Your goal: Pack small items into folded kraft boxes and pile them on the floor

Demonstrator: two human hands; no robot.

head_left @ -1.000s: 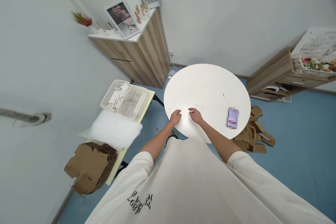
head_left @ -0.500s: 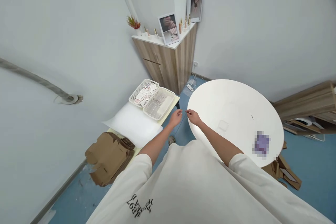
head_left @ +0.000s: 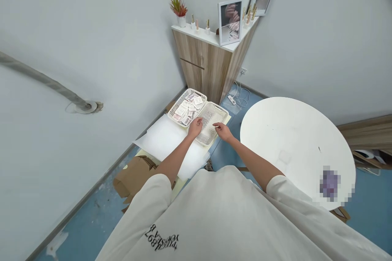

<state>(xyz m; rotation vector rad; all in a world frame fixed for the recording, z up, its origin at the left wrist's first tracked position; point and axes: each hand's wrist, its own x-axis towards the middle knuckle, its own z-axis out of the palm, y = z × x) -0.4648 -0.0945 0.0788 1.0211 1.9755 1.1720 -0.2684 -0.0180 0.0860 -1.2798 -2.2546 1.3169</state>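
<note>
My left hand (head_left: 195,127) is closed, its fingers curled, over the near left edge of a white basket (head_left: 227,113) that holds clear, see-through pieces. To its right, my right hand (head_left: 223,131) reaches over the same basket's right side with thumb and forefinger pinched together. Whatever the fingers hold, if anything, is too small or see-through to make out. Beside it on the left, a second white basket (head_left: 170,111) contains many small printed cards (head_left: 186,108).
White foam sheets (head_left: 165,136) lie in front of the baskets, near folded brown cardboard (head_left: 134,175). A round white table (head_left: 272,122) on the right bears a clear square piece (head_left: 284,157) and a blurred purple item (head_left: 330,183). Behind stands a wooden cabinet (head_left: 211,65).
My view has turned left and I have moved closer to the baskets. Both hands went from the gap beside the table to over the basket of clear pieces, and are slightly farther apart.
</note>
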